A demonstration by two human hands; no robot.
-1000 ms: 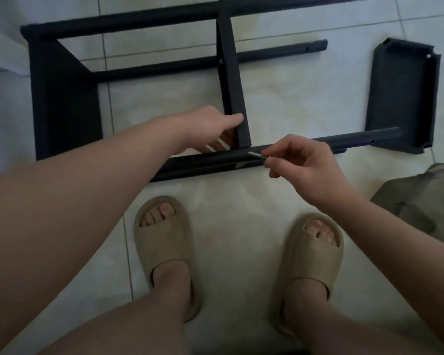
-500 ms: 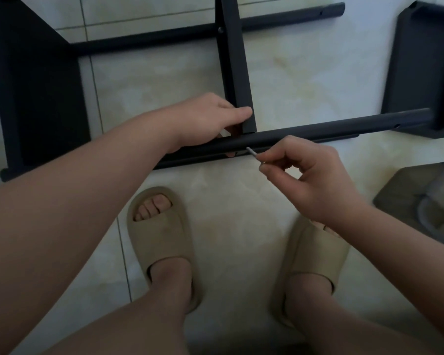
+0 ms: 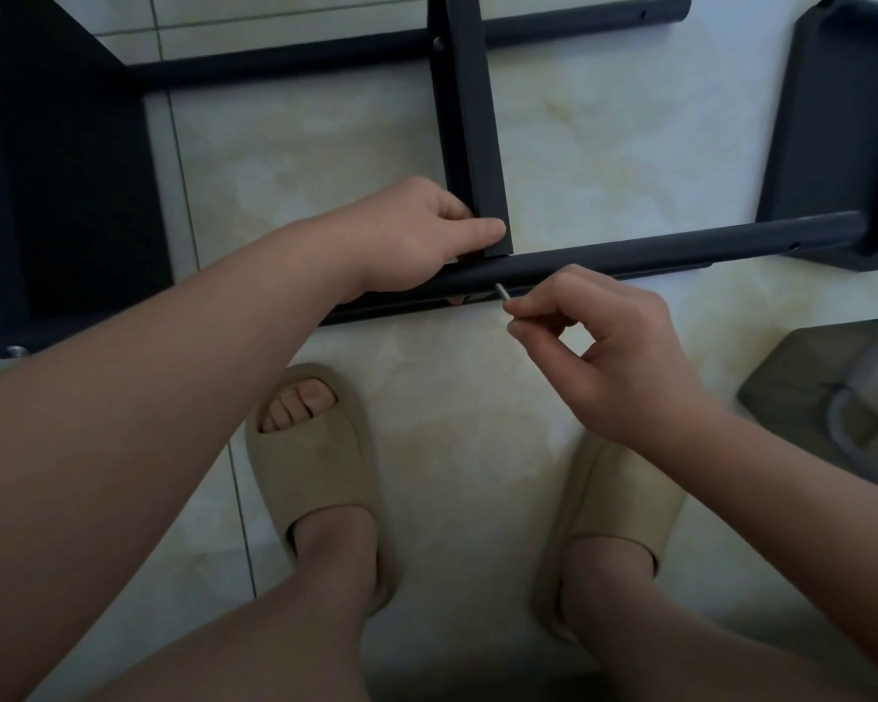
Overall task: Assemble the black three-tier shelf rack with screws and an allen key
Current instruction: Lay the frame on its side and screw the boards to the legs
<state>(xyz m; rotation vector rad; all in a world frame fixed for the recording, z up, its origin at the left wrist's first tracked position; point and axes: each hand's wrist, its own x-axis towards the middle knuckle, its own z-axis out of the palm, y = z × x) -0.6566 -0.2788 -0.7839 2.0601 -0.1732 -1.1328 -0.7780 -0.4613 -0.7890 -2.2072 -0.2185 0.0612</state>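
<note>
Black rack (image 3: 72,195), part-built, laid sideways on tiled floor (image 3: 604,144). Middle shelf (image 3: 472,119) end gripped by left hand (image 3: 416,235) at near tube (image 3: 680,248). Slim metal pin (image 3: 503,292) pinched by right hand (image 3: 614,357), tip beside tube. Loose shelf (image 3: 832,119) seen far right; sandals (image 3: 320,468) at near edge.

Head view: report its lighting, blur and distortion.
Head view: dim, flat light with no glare; the wide-angle lens slightly bows the near tube; the loose shelf panel at the right edge is smeared; the left hand gripping the middle panel is fairly sharp; the thin metal piece pinched by the right hand is too small to identify.
</note>
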